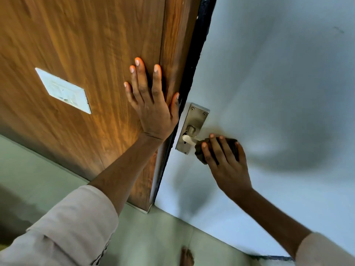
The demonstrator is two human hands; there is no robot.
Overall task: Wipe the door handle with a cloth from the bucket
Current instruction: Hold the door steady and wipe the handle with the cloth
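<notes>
A metal lever door handle (pixel 189 139) on a steel backplate (pixel 194 123) is fixed to the pale grey door (pixel 269 93) near its left edge. My right hand (pixel 224 160) is wrapped around a dark brown cloth (pixel 200 150), which covers the outer end of the lever. The inner part of the lever and its round hub show bare. My left hand (pixel 151 104) lies flat with fingers spread on the wooden panel (pixel 86 45) beside the door's black edge. The bucket is out of view.
A white switch plate (pixel 63 91) is set in the wooden panel at left. The black door edge (pixel 189 73) runs between panel and door. Below lies a pale green floor (pixel 153 237), with a bare foot (pixel 187 257) at the bottom.
</notes>
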